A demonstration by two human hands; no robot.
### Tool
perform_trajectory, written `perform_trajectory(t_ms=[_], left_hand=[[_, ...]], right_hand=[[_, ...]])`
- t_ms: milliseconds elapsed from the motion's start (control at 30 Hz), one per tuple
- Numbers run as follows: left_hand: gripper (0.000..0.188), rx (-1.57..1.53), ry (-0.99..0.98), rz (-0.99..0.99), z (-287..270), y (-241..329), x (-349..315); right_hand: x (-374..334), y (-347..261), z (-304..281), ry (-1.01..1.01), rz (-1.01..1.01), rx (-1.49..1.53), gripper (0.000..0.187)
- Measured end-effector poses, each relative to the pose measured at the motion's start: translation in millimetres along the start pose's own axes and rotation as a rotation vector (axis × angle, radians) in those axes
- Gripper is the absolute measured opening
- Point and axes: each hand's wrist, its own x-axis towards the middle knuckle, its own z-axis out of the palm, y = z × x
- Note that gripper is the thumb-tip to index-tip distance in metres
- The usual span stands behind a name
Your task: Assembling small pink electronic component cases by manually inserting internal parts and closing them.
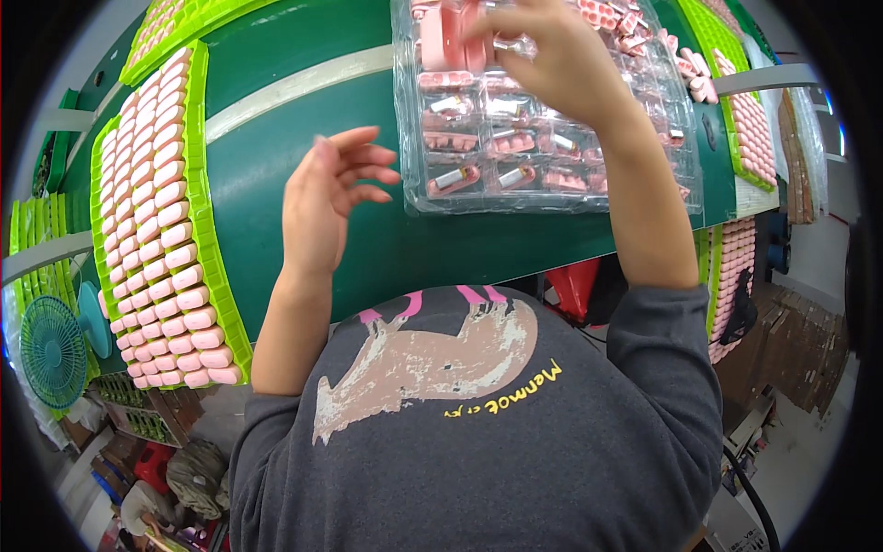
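My left hand [336, 189] hovers above the green table, fingers apart and holding nothing. My right hand [552, 55] reaches over the clear plastic tray [409, 175] at the far middle. Its fingertips are at a pink block-shaped piece [444, 41] on the tray's far left part. Blur hides whether they grip it. The tray's compartments hold small pink parts, and some carry silver cylinders; one such part [454, 179] lies in the near left corner, below my right hand.
At the left stands a lime-green tray [198, 138] with rows of pink rounded pieces. Another lime-green tray [727, 87] is at the far right, with loose pink pieces [697, 74] beside it. Pale strips [303, 87] cross the green table [285, 46]. A teal fan [53, 350] stands far left.
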Motion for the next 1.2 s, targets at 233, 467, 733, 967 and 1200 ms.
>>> perform_trajectory(t_ms=[233, 467, 733, 967, 1200], left_hand=[[0.111, -0.332, -0.345, -0.502, 31, -1, 13], [0.100, -0.229, -0.390, -0.585, 33, 1, 7], [0.071, -0.195, -0.168, -0.482, 39, 8, -2], [0.068, -0.129, -0.063, -0.404, 46, 4, -7], [0.066, 0.014, -0.028, -0.353, 48, 4, -9]], right_hand=[[-35, -91, 20, -0.252, 0.483, -0.011, 0.026], [-35, -99, 26, -0.275, 0.433, -0.007, 0.025], [-41, -92, 33, 0.121, 0.483, 0.105, 0.027], [-43, -105, 57, 0.080, 0.799, 0.038, 0.026], [-43, -108, 65, 0.077, 0.788, -0.117, 0.021]])
